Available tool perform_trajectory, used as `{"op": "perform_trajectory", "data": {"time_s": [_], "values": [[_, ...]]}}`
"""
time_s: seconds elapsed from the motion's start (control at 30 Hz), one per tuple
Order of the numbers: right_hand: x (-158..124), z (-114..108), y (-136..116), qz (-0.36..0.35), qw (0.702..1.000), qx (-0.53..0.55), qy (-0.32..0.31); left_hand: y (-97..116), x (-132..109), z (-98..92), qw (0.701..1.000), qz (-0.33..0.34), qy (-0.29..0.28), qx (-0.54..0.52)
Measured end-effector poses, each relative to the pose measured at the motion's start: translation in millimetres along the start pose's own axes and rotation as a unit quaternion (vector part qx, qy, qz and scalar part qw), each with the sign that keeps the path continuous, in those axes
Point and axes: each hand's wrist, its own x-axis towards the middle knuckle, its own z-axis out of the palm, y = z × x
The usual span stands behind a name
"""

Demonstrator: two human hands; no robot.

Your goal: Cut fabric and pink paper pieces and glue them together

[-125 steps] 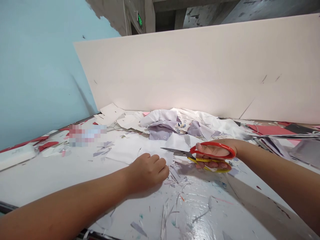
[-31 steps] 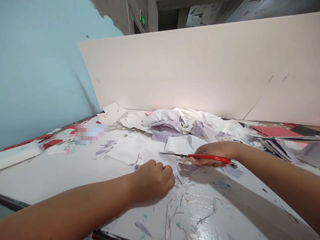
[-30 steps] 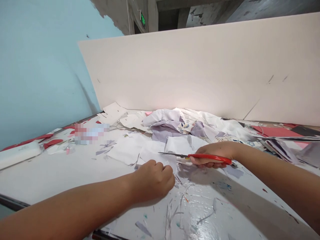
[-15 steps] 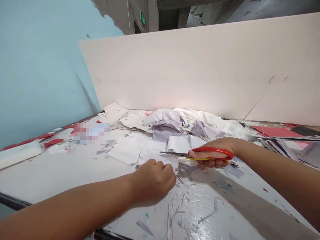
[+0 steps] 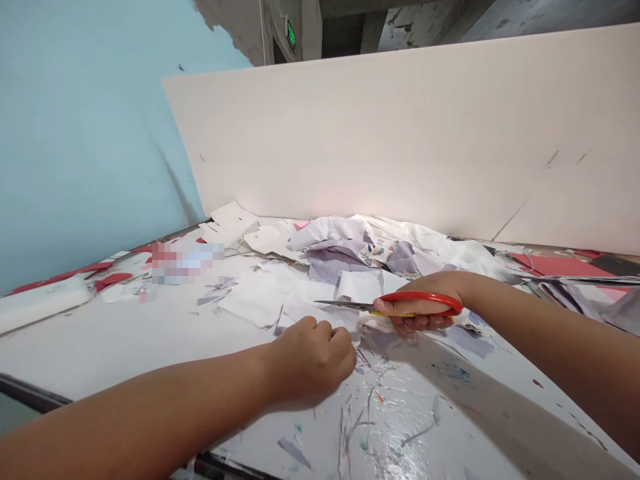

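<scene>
As red-handled steel scissors (image 5: pixel 425 295) reach a thin white sheet (image 5: pixel 305 312), both hands are closed

The right hand (image 5: pixel 425 283) grips the scissors, blades lying over the sheet's edge; the left hand (image 5: pixel 313 363) curls into a loose fist on the sheet, on the paint-flecked white desk (image 5: pixel 100 340), with crumpled lilac floral fabric (image 5: pixel 340 257) just behind
</scene>
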Motion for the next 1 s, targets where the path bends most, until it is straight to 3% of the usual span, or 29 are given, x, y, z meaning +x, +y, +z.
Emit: {"op": "perform_trajectory", "data": {"time_s": [0.47, 1.0], "values": [[-1.9, -2.6, 4.6, 0.022, 0.999, 0.023, -0.015, -0.5, -0.8, -0.9, 1.0, 0.001, 0.004, -0.003], [-0.5, 9.6, 0.6, 0.029, 0.994, -0.099, 0.033, -0.9, 1.8, -0.6, 1.0, -0.002, 0.006, -0.007]]}}
